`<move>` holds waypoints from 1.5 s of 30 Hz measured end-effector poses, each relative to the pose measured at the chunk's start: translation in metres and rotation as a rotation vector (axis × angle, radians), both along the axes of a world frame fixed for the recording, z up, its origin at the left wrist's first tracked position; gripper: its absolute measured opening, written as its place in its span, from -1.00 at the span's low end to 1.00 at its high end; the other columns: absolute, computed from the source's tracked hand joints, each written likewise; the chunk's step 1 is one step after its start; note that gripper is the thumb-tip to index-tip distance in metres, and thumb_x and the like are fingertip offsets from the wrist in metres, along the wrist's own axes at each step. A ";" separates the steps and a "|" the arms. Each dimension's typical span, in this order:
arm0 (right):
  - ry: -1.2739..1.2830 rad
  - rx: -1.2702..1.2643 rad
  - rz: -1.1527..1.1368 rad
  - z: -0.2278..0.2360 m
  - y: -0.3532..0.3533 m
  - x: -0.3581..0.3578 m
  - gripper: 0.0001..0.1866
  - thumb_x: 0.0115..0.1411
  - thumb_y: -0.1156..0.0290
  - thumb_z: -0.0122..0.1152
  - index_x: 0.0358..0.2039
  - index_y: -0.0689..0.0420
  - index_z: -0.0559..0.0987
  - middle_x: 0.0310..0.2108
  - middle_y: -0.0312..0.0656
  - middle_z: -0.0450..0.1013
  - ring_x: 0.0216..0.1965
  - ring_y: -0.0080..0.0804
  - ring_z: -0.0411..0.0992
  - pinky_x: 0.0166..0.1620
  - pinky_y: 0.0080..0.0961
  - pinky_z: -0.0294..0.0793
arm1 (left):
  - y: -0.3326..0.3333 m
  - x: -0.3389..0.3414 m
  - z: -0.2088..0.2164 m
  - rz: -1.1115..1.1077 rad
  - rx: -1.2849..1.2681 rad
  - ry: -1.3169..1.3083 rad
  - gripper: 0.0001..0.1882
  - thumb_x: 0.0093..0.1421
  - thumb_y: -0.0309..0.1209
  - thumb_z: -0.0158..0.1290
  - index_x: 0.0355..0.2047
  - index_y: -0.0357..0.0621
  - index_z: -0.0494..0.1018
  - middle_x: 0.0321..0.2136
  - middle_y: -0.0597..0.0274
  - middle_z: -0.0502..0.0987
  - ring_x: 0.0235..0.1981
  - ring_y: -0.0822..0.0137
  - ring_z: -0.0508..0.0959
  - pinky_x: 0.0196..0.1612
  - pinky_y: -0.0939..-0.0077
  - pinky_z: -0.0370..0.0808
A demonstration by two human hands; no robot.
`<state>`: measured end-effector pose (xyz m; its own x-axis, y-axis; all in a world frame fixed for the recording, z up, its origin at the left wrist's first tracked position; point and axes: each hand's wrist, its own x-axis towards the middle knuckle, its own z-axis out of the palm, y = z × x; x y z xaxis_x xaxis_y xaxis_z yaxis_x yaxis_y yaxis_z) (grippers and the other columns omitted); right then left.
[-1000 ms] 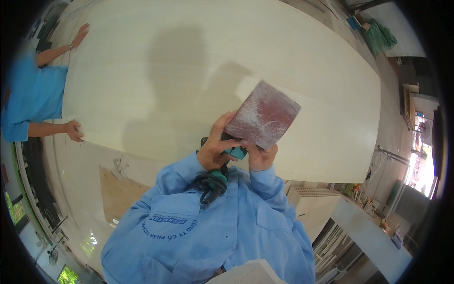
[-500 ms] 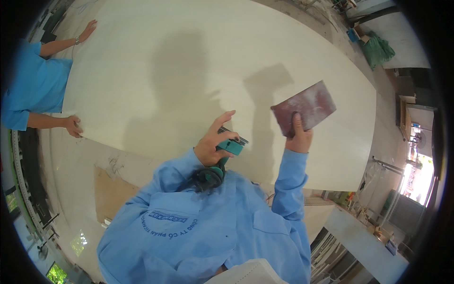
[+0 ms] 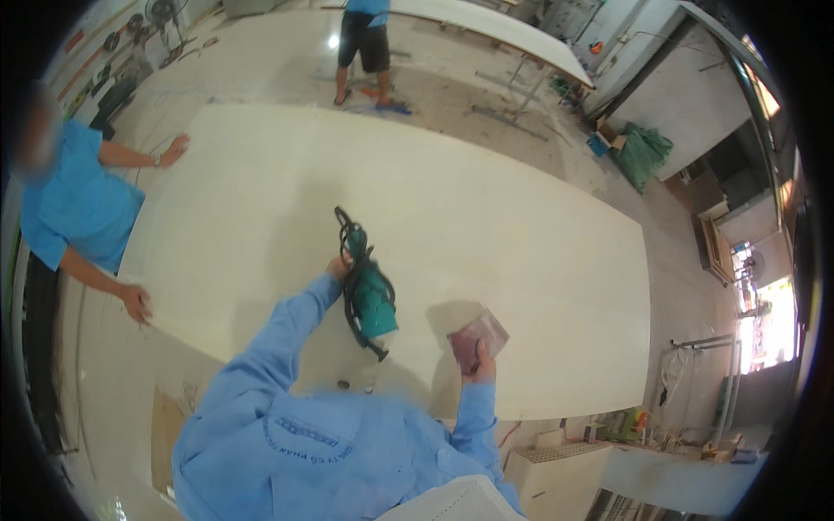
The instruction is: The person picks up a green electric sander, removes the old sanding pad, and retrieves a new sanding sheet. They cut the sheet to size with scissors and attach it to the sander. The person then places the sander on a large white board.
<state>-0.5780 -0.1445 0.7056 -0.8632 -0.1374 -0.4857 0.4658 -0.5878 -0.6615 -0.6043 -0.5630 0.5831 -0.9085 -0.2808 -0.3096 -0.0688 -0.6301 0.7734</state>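
My left hand (image 3: pixel 338 267) is reached out over the big pale panel (image 3: pixel 556 260), closed round a teal power sander (image 3: pixel 375 300). The sander's black cord is wound in loops along its body, and most of my fingers are hidden behind it. To the right, near the panel's front edge, my right hand (image 3: pixel 476 372) pinches a reddish-brown sheet of sandpaper (image 3: pixel 483 334) with pale dust on it, thumb on top. The sheet casts a shadow on the panel; whether it touches the surface I cannot tell. A small dark round thing (image 3: pixel 343 384) lies by my chest.
A co-worker in a blue shirt (image 3: pixel 78 200) stands at the panel's left end, both hands by its edge. Another person (image 3: pixel 365 48) stands beyond, near a long white table (image 3: pixel 486 24). A green sack (image 3: pixel 643 154) and a cluttered bench (image 3: pixel 686 473) are to the right.
My left hand has carried the sander forward and left, away from my chest. My right hand has brought the sandpaper lower and to the left. The view has tilted up, showing more room beyond.
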 end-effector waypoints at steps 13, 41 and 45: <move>0.214 0.356 -0.159 0.040 0.061 0.055 -0.49 0.16 0.38 0.37 0.08 0.31 0.48 -0.02 -0.10 0.51 -0.02 -0.28 0.49 0.03 -0.34 0.49 | -0.046 0.040 0.046 0.188 -0.803 -0.190 -0.57 0.14 -0.59 0.06 0.06 -0.21 0.48 -0.10 0.07 0.58 -0.08 0.24 0.57 0.03 0.40 0.49; -0.096 0.868 -0.371 0.038 0.448 0.262 -0.74 0.22 0.31 0.31 -0.23 0.26 0.64 -0.50 -0.30 0.54 -0.63 -0.58 0.41 -0.53 -0.60 0.40 | 0.692 0.111 0.184 -0.678 -0.203 0.230 -0.65 0.19 -0.47 0.21 0.00 -0.24 0.51 -0.11 0.21 0.59 -0.12 0.32 0.57 -0.05 0.44 0.53; 0.100 0.894 -0.623 0.037 0.516 0.260 -0.75 0.24 0.31 0.28 -0.30 0.29 0.63 -0.58 -0.30 0.50 -0.64 -0.61 0.36 -0.55 -0.57 0.34 | 0.788 0.091 0.175 -0.664 -0.181 0.249 -0.70 0.15 -0.53 0.25 -0.09 -0.26 0.56 -0.19 0.25 0.62 -0.19 0.38 0.58 -0.06 0.47 0.51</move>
